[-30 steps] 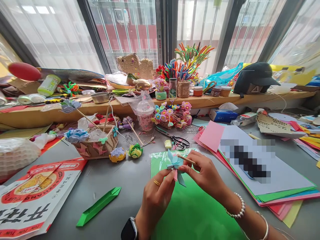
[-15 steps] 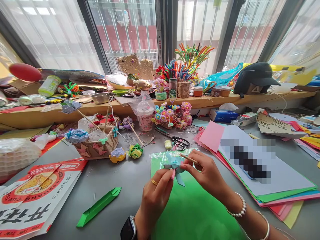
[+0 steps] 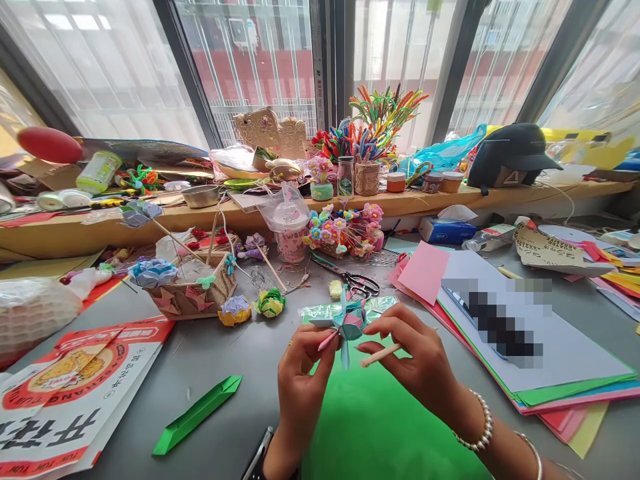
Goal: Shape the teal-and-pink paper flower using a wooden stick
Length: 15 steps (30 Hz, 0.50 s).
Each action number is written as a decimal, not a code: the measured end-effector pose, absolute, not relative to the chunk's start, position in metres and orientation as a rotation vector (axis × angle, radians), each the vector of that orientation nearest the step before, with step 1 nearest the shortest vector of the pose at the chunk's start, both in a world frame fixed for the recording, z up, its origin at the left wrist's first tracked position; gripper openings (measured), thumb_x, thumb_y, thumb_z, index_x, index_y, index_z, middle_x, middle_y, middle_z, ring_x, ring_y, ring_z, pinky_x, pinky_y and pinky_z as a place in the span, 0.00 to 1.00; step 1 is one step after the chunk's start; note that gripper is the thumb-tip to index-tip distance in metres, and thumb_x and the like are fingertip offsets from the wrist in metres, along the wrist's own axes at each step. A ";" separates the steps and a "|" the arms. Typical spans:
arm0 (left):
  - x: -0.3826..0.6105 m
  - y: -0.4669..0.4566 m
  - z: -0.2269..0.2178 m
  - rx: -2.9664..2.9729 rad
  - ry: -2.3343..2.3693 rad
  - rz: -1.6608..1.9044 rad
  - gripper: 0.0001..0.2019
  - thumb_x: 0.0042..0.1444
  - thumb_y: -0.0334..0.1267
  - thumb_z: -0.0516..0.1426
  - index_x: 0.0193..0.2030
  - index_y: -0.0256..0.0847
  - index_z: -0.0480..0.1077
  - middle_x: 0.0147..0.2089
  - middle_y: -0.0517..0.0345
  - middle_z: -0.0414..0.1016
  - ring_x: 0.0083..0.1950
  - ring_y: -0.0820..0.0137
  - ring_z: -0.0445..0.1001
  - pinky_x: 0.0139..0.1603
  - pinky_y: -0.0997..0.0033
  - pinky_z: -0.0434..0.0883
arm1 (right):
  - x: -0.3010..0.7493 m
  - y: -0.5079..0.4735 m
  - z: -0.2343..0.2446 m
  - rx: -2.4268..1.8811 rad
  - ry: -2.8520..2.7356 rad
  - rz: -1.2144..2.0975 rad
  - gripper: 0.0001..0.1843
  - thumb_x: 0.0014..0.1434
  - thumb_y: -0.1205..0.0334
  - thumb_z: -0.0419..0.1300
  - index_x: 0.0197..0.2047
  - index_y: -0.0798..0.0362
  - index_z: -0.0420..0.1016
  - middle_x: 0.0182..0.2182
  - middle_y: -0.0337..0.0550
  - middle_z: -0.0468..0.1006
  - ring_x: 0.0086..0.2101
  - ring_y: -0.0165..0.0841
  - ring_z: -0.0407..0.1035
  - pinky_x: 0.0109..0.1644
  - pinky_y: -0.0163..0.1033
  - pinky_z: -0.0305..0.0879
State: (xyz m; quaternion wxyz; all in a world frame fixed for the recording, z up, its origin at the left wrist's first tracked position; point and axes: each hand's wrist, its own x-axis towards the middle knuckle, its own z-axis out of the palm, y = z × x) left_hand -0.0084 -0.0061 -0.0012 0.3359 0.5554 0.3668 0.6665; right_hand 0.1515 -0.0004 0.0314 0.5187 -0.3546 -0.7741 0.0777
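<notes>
My left hand (image 3: 306, 363) pinches a folded paper flower (image 3: 351, 321) between thumb and fingers. The flower is light blue with pink inside, and its pointed petals stick out to several sides. A thin wooden stick (image 3: 383, 354) lies in my right hand (image 3: 417, 353), its blunt end pointing left below the flower. My right thumb and forefinger are apart, close to the flower's right side. Beneath both hands is a green sheet (image 3: 395, 420) in a clear sleeve. A folded green paper strip (image 3: 197, 415) rests on the table to the left.
Behind the hands lie black scissors (image 3: 361, 285), a green-yellow paper flower (image 3: 271, 303) and a cardboard basket (image 3: 197, 301) of paper flowers. Stacked coloured paper (image 3: 565, 360) is at right, a printed paper bag (image 3: 75, 393) at left. A crowded wooden ledge (image 3: 240, 217) runs behind.
The paper flower has turned in my left hand, showing its pink inside. My right fingers have come away from it, and the stick has swung lower, its tip now below the flower.
</notes>
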 end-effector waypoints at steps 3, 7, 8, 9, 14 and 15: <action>-0.007 -0.007 -0.001 1.401 0.906 1.721 0.02 0.50 0.31 0.59 0.31 0.39 0.70 0.32 0.59 0.68 0.34 0.72 0.72 0.33 0.74 0.73 | 0.148 -0.002 0.029 -0.841 -1.857 0.138 0.01 0.56 0.64 0.58 0.33 0.52 0.70 0.25 0.40 0.69 0.25 0.30 0.66 0.27 0.34 0.65; -0.004 -0.008 0.002 1.266 0.883 1.677 0.05 0.48 0.34 0.61 0.32 0.41 0.69 0.34 0.59 0.69 0.36 0.71 0.72 0.36 0.73 0.71 | 0.146 -0.004 0.027 -0.809 -1.853 0.136 0.03 0.57 0.67 0.56 0.32 0.52 0.70 0.25 0.40 0.70 0.25 0.29 0.67 0.27 0.33 0.65; -0.003 -0.008 0.003 1.183 0.867 1.635 0.08 0.47 0.36 0.61 0.34 0.42 0.68 0.35 0.60 0.69 0.35 0.71 0.72 0.35 0.72 0.71 | 0.146 -0.005 0.026 -0.804 -1.852 0.136 0.03 0.57 0.68 0.56 0.32 0.52 0.70 0.25 0.40 0.70 0.25 0.29 0.67 0.27 0.33 0.65; -0.001 -0.009 0.005 1.090 0.849 1.572 0.10 0.47 0.37 0.62 0.36 0.43 0.67 0.36 0.60 0.69 0.34 0.72 0.72 0.34 0.73 0.70 | 0.146 -0.005 0.026 -0.802 -1.850 0.131 0.03 0.57 0.68 0.56 0.32 0.52 0.70 0.25 0.41 0.70 0.25 0.29 0.67 0.27 0.33 0.65; 0.000 -0.008 0.012 0.802 0.716 1.126 0.14 0.42 0.42 0.64 0.33 0.37 0.69 0.27 0.62 0.68 0.24 0.78 0.67 0.25 0.79 0.66 | 0.146 -0.005 0.027 -0.796 -1.862 0.086 0.05 0.57 0.69 0.55 0.32 0.52 0.70 0.24 0.40 0.71 0.25 0.29 0.67 0.27 0.33 0.64; 0.000 -0.008 0.012 0.800 0.685 1.073 0.14 0.41 0.43 0.64 0.31 0.36 0.70 0.23 0.63 0.67 0.23 0.79 0.66 0.24 0.80 0.65 | 0.146 -0.005 0.026 -0.792 -1.869 0.082 0.05 0.57 0.69 0.55 0.32 0.51 0.70 0.25 0.40 0.71 0.25 0.29 0.67 0.27 0.33 0.65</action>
